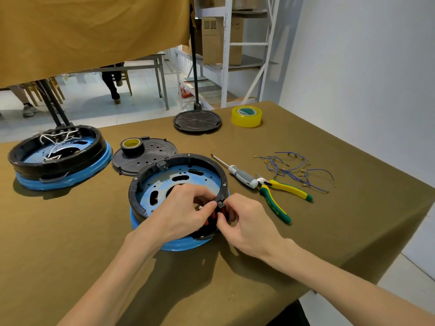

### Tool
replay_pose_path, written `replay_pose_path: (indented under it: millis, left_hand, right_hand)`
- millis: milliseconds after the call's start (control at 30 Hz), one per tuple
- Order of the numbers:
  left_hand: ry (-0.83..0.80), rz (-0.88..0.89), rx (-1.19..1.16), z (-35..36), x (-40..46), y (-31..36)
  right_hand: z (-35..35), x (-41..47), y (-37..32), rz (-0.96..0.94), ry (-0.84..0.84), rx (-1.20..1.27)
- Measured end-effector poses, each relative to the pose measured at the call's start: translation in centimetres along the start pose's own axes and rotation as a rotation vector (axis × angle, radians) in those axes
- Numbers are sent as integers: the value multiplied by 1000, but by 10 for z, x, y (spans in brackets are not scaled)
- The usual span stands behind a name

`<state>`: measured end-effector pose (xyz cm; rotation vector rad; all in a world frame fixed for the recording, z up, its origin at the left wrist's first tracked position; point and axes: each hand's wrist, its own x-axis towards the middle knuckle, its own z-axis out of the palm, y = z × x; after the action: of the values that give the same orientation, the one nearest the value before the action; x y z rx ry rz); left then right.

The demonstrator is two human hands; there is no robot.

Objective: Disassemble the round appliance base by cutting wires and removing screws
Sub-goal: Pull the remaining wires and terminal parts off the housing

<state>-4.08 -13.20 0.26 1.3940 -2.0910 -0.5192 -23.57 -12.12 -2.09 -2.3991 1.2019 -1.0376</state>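
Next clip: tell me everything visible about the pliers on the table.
The pliers lie flat on the olive cloth-covered table, to the right of the round base being worked on. Handles are yellow and green, seemingly rubber-coated, and splayed apart, one bearing printed lettering too small to read. The short metal head points left, against the grey handle of the screwdriver. Neither of the hands touches the pliers. Loose blue wires lie just beyond them.

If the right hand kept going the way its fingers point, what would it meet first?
The right hand points leftward; its fingertips already touch a black part at the base rim, with the left hand just beyond.
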Motion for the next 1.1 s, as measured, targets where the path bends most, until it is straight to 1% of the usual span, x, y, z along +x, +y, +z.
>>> replay_pose_path:
  millis: [67,200,267,367,433,500,567,633,733,833,900,967,1033,1100]
  left_hand:
    - [-11,2,26,1,0,-1]
    - [27,10,31,2,-1,-3]
    - [39,10,44,2,-1,-4]
    - [43,13,70,3,-3,-3]
    - [60,11,105,3,-5,-1]
    - [78,-3,149,4,-6,1]
    - [97,-6,196,7,-7,3]
    - [112,7,232,8,-8,6]
    - [101,2,239,8,-8,7]
    - [106,-12,244,8,-8,6]
    - [112,-18,255,8,-7,7]
    - [118,-25,262,9,-5,7]
    - [127,-33,269,9,-1,7]
    - [131,-41,271,9,2,7]
  right_hand:
    - [0,0,0,-25,-14,-25]
    - [-8,4,7,27,-80,28]
    - [-12,3,8,16,-81,25]
    - [-15,-4,8,-1,-5,31]
    - [-15,-8,9,23,59,53]
    - [-17,-9,11,70,74,92]
    - [-17,-8,14,107,55,120]
    - [-14,-5,13,132,0,149]
    - [-6,-1,12,172,-67,179]
    - [-3,5,12,202,-14,191]
    - [-8,7,14,179,23,149]
    - [-16,8,18,169,61,184]
    - [-26,10,25,195,154,264]
    - [-37,19,38,258,269,273]
